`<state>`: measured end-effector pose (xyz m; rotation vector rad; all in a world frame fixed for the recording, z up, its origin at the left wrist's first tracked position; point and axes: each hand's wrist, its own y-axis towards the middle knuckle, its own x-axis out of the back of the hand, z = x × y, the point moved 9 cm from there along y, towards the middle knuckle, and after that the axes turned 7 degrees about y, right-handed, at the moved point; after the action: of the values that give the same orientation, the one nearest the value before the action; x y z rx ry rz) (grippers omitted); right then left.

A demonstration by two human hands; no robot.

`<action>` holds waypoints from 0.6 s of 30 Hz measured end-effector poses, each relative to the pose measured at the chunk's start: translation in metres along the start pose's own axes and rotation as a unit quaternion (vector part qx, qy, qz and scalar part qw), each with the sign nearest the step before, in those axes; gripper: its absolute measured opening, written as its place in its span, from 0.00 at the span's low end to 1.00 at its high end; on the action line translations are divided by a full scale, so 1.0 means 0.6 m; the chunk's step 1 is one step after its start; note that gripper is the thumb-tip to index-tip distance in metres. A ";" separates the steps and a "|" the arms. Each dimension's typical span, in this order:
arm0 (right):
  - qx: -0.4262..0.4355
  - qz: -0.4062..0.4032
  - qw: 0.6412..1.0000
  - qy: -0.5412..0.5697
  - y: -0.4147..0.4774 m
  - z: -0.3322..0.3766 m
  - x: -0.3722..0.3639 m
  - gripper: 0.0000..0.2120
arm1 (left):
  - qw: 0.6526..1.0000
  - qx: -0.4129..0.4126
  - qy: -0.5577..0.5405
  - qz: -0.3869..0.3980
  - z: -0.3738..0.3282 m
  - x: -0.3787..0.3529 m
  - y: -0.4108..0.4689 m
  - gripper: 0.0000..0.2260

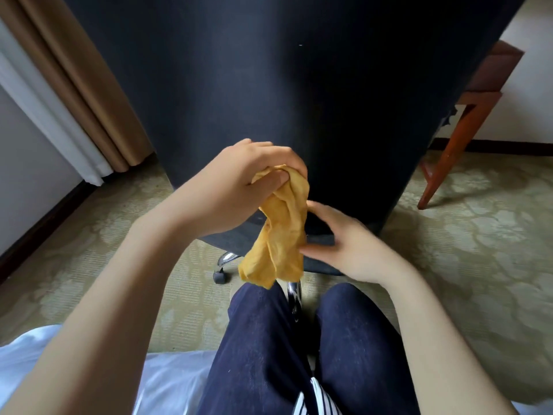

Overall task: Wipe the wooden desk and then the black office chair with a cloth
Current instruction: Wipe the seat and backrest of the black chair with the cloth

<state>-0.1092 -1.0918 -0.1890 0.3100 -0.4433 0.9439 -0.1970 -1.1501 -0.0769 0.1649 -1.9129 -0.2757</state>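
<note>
While my left hand (239, 187) clenches the yellow cloth (278, 235) and my right hand (344, 244) spreads empty fingers beside it, I reckon the black office chair (269, 85) beyond them awaits wiping.

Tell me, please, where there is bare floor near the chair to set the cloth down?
Bare carpet lies left, between the curtain and the chair, and right, between the chair and the desk leg. It is crowded straight ahead: chair base, caster, both knees, beneath the cloth.
</note>
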 end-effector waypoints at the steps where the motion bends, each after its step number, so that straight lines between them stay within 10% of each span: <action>1: -0.001 0.020 1.000 -0.020 0.003 0.001 -0.011 0.19 | 1.000 -0.002 0.011 0.003 0.001 0.003 -0.003 0.11; 11: -0.011 -0.309 0.945 0.104 -0.056 -0.013 0.079 0.03 | 0.979 0.157 0.065 -0.109 0.101 -0.012 -0.089 0.15; 15: -0.128 -0.361 0.868 0.315 -0.059 -0.066 0.054 0.06 | 0.972 0.171 0.029 -0.160 0.063 -0.084 -0.114 0.08; 18: -0.231 -0.308 0.722 0.575 -0.055 -0.097 -0.011 0.10 | 0.964 0.202 0.013 -0.172 0.056 -0.139 -0.126 0.06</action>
<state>-0.0716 -1.0891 -0.2447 -0.5865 0.5796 0.1986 -0.2005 -1.1986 -0.1837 0.7739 -1.8892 -0.1082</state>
